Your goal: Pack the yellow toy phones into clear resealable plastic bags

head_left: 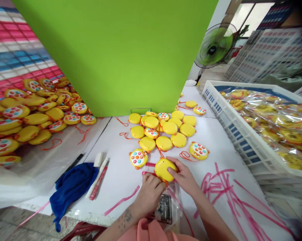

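white table (122,177); hands (180,174) at yellow toy (163,169); black label (164,208) unreadable.

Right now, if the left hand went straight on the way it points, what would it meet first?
Most likely the yellow toy in the right hand, just ahead of the left hand; whether it touches the toy is unclear.

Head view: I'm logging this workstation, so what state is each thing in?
Yellow toy: held in right hand, plain back up
Left hand: fingers curled beside the toy
Clear bag: partly hidden
Blue cloth: crumpled
Loose toys: unbagged, some dotted side up
Crate: filled with bagged toys
Fan: cannot tell whether running
Green panel: upright
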Demonstrator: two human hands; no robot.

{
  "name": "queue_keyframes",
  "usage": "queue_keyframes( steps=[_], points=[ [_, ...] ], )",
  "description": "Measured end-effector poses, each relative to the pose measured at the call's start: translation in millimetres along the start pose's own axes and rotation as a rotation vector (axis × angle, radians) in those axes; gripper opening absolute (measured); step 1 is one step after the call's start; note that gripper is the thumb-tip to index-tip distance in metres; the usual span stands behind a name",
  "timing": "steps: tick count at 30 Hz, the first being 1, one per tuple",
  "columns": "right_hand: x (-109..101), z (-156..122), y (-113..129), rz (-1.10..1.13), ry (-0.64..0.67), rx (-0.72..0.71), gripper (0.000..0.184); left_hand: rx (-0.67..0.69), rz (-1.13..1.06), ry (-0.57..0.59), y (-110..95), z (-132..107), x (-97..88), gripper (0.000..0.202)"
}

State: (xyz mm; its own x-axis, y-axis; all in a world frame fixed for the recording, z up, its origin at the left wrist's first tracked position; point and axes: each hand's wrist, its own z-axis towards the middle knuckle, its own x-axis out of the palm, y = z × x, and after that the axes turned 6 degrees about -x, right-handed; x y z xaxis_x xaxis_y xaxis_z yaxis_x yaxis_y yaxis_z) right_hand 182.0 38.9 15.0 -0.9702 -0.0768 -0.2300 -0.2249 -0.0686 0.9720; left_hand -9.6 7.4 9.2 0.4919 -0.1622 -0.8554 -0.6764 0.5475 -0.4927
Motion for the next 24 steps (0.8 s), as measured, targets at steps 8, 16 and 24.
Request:
queue_keyframes(
  steps=[8,16,24],
  points=[
    [15,11,8,-0.049,0.013,-0.066,0.04,-0.011,-0.041,-0.044,2,1,-0.7,0.02],
    [14,10,7,-0.103,0.1,-0.059,0.039,-0.18,-0.058,-0.141,3,0,-1.9,0.01],
    [15,4,22,-0.235,0.408,-0.199,0.035,-0.132,-0.035,-0.26,2,0,-1.5,0.005]
  ],
)
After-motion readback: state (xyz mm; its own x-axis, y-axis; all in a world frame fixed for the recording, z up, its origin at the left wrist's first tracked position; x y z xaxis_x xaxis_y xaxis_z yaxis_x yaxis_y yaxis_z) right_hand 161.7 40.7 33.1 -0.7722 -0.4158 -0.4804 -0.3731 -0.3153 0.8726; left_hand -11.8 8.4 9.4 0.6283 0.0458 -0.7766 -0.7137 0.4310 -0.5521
